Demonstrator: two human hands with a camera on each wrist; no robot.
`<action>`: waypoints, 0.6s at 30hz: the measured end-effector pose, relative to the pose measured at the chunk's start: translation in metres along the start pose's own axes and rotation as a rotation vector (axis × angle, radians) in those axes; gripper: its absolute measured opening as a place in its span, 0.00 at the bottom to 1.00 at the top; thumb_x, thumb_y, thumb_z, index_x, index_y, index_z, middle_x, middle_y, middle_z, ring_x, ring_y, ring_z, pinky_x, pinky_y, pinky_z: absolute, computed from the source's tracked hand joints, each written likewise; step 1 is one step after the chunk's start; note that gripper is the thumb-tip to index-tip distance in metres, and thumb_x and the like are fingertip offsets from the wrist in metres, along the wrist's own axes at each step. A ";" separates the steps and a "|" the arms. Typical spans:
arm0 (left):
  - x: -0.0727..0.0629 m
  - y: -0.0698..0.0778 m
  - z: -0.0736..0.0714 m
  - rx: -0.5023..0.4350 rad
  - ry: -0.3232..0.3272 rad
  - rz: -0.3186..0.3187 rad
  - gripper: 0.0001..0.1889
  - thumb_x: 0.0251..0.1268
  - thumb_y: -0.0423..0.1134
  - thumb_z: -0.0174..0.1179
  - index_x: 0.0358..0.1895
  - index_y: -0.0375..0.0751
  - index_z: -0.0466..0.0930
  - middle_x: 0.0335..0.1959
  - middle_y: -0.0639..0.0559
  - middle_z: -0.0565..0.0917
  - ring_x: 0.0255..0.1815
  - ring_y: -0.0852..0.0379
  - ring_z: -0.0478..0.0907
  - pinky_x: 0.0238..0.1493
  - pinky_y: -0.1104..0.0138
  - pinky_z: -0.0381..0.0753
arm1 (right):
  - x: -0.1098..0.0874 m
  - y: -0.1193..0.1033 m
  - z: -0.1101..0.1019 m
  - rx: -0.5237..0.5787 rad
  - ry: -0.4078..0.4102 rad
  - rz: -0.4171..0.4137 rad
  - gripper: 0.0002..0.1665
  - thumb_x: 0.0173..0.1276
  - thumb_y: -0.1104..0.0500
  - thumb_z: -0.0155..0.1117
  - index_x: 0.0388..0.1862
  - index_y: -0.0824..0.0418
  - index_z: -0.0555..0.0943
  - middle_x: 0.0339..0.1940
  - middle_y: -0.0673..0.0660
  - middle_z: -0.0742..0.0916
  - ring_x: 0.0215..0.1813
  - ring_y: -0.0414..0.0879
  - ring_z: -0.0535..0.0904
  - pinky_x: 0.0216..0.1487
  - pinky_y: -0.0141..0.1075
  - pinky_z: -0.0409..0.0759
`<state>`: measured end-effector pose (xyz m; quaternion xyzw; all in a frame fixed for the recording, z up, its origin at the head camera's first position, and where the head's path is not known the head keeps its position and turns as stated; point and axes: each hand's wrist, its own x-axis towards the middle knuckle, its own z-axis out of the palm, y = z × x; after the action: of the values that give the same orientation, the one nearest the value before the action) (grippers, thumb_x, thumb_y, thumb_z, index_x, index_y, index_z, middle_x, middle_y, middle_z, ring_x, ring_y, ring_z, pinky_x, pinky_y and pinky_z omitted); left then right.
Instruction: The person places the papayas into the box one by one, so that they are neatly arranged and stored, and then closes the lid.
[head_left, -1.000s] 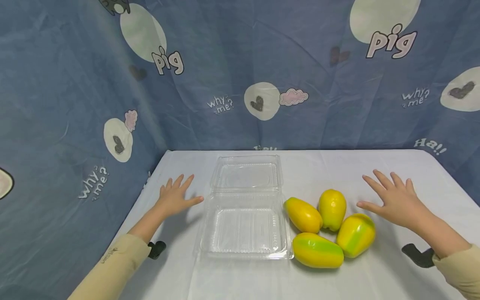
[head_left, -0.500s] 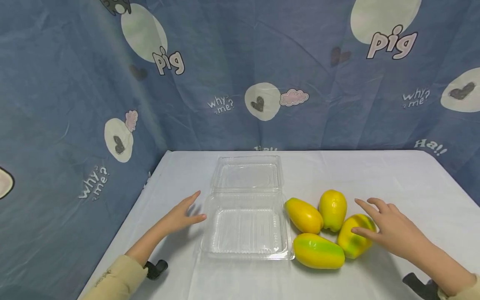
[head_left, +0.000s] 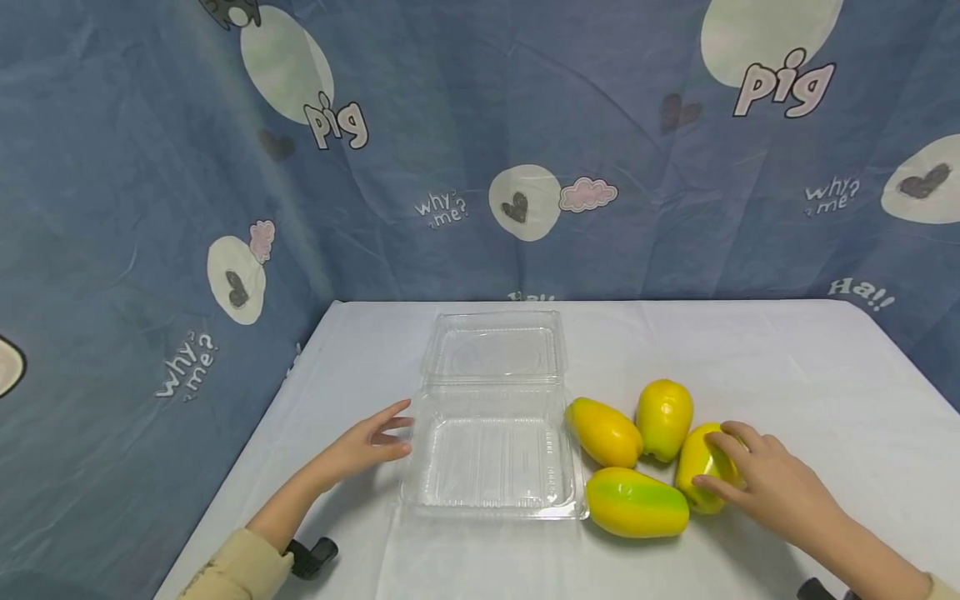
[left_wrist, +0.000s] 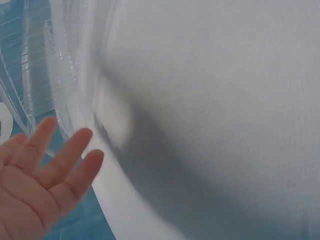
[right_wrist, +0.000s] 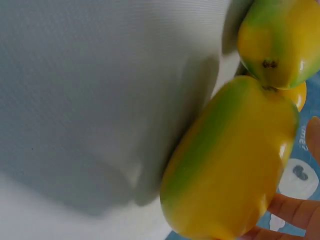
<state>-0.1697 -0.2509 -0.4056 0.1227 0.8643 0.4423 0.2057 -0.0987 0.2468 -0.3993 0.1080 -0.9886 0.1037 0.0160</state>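
Observation:
My right hand [head_left: 780, 483] grips the rightmost yellow-green papaya [head_left: 696, 468], thumb on the near side and fingers curled over the far side. In the right wrist view this papaya [right_wrist: 230, 160] fills the middle, with fingertips [right_wrist: 290, 207] against its lower end. Beside it lie an upright-lying papaya [head_left: 664, 417], a slanted one [head_left: 604, 432] and a green-striped one [head_left: 636, 502]. My left hand [head_left: 366, 446] hovers with loose fingers at the left edge of a clear plastic clamshell box [head_left: 491, 467], its lid lying back. In the left wrist view the fingers hold nothing.
A white cloth covers the table [head_left: 810, 358]. Blue printed curtain [head_left: 480, 108] hangs behind it and along the left. Two of the papayas lie close against the box's right side.
My right hand has come down and left onto the rightmost papaya, which has turned slightly. My left hand has lowered and moved right toward the box, its spread fingers drawing together.

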 end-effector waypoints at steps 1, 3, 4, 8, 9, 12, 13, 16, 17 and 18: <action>0.000 -0.001 0.000 -0.016 -0.002 0.000 0.40 0.62 0.43 0.59 0.72 0.41 0.45 0.64 0.37 0.67 0.60 0.38 0.68 0.57 0.45 0.66 | 0.000 0.001 0.001 0.003 0.000 0.002 0.40 0.54 0.32 0.60 0.51 0.62 0.76 0.54 0.68 0.74 0.43 0.61 0.74 0.31 0.52 0.76; 0.000 -0.001 0.001 -0.040 -0.012 0.002 0.40 0.62 0.42 0.58 0.72 0.41 0.45 0.62 0.36 0.70 0.59 0.40 0.70 0.57 0.45 0.65 | 0.001 0.001 0.003 0.013 -0.007 0.012 0.42 0.53 0.31 0.59 0.53 0.63 0.75 0.56 0.69 0.73 0.44 0.63 0.73 0.31 0.53 0.76; -0.001 -0.001 0.001 -0.049 -0.016 0.001 0.40 0.62 0.42 0.58 0.72 0.41 0.45 0.60 0.36 0.71 0.58 0.40 0.71 0.57 0.45 0.65 | 0.001 0.001 0.003 0.022 -0.010 0.018 0.43 0.53 0.31 0.59 0.54 0.64 0.75 0.57 0.69 0.72 0.46 0.64 0.73 0.32 0.54 0.76; -0.001 -0.001 0.000 -0.081 -0.033 0.009 0.40 0.63 0.42 0.57 0.72 0.40 0.44 0.58 0.36 0.73 0.57 0.43 0.73 0.58 0.44 0.63 | 0.002 0.002 0.006 0.075 -0.034 0.051 0.47 0.53 0.30 0.59 0.57 0.67 0.71 0.60 0.72 0.69 0.51 0.70 0.69 0.38 0.60 0.73; -0.001 0.000 0.000 -0.083 -0.036 0.015 0.40 0.63 0.42 0.57 0.72 0.40 0.43 0.58 0.36 0.73 0.56 0.43 0.73 0.58 0.44 0.63 | 0.002 0.002 0.006 0.092 -0.039 0.058 0.49 0.53 0.30 0.59 0.58 0.68 0.70 0.61 0.72 0.68 0.53 0.71 0.68 0.41 0.62 0.72; -0.001 -0.001 0.000 -0.078 -0.050 0.036 0.40 0.64 0.42 0.56 0.72 0.38 0.42 0.58 0.35 0.73 0.56 0.44 0.73 0.58 0.43 0.63 | 0.002 0.003 0.008 0.134 -0.045 0.067 0.52 0.51 0.31 0.62 0.60 0.71 0.67 0.62 0.75 0.65 0.56 0.73 0.65 0.46 0.65 0.68; -0.001 -0.001 0.000 -0.081 -0.051 0.036 0.40 0.64 0.42 0.56 0.72 0.39 0.43 0.58 0.35 0.73 0.56 0.44 0.73 0.58 0.44 0.63 | 0.003 0.003 0.009 0.149 -0.044 0.066 0.53 0.50 0.32 0.63 0.61 0.71 0.66 0.63 0.75 0.64 0.57 0.74 0.64 0.47 0.65 0.67; -0.001 -0.001 0.000 -0.099 -0.052 0.033 0.40 0.64 0.42 0.57 0.72 0.39 0.43 0.58 0.35 0.73 0.57 0.45 0.73 0.59 0.47 0.65 | 0.003 0.007 0.011 0.192 -0.040 0.048 0.54 0.48 0.36 0.68 0.62 0.73 0.63 0.64 0.77 0.61 0.58 0.75 0.62 0.50 0.66 0.65; -0.001 -0.002 0.000 -0.104 -0.054 0.036 0.40 0.64 0.42 0.57 0.72 0.39 0.43 0.58 0.35 0.73 0.56 0.45 0.73 0.58 0.48 0.66 | 0.003 0.009 0.012 0.209 -0.040 0.043 0.55 0.48 0.38 0.69 0.63 0.73 0.62 0.64 0.78 0.60 0.58 0.76 0.61 0.50 0.66 0.64; -0.001 -0.003 0.000 -0.110 -0.055 0.038 0.40 0.63 0.42 0.57 0.72 0.39 0.43 0.58 0.35 0.73 0.56 0.45 0.74 0.57 0.50 0.68 | 0.003 0.011 0.013 0.226 -0.042 0.038 0.55 0.47 0.40 0.70 0.64 0.73 0.61 0.64 0.78 0.59 0.58 0.76 0.61 0.51 0.66 0.63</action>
<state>-0.1692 -0.2529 -0.4073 0.1399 0.8300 0.4897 0.2274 -0.1044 0.2536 -0.4136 0.0926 -0.9726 0.2123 -0.0188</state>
